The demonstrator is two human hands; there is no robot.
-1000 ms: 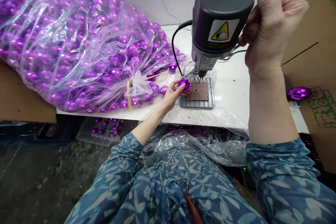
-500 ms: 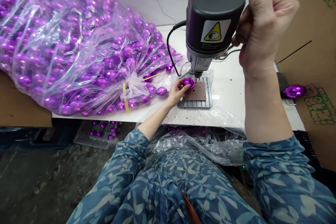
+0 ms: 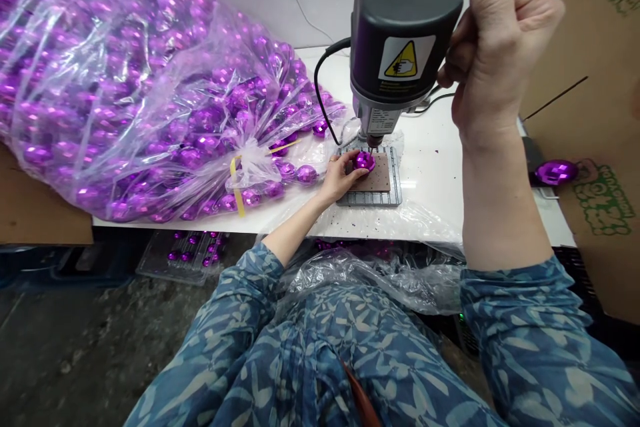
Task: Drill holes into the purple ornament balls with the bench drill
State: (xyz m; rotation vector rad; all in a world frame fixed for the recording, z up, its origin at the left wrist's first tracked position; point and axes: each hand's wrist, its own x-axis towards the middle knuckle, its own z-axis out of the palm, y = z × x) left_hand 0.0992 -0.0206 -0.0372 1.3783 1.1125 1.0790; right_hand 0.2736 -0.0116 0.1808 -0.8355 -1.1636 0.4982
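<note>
While the drill press (image 3: 405, 20) looms over the middle of the worktop (image 3: 440, 187), a bulging clear bag (image 3: 150, 87) of purple faceted balls crowds its left side, its gathered neck marked by a yellow tie (image 3: 237, 190) and pointing toward the drill. A black cable (image 3: 317, 80) loops down between bag and drill. Over to the right stands a cardboard box (image 3: 600, 127) with green print, and close in front of it I see another purple bauble (image 3: 555, 172). Crumpled clear film (image 3: 370, 277) hangs at the front edge, and lower left is a tray (image 3: 183, 268) of small purple balls.

The purple ball (image 3: 364, 161) being worked on is over the left part of a brown board (image 3: 381, 180) on the grey metal base (image 3: 370, 199), right below the drill bit; whether the two touch I can't tell. It shows nearly round, so I can't make out its long axis or which way it points.

Of the hands, the left hand (image 3: 341, 180) pinches that ball from the left; the right hand (image 3: 493, 60) is raised beside the drill housing, fingers curled tight, their grip hidden from me.
</note>
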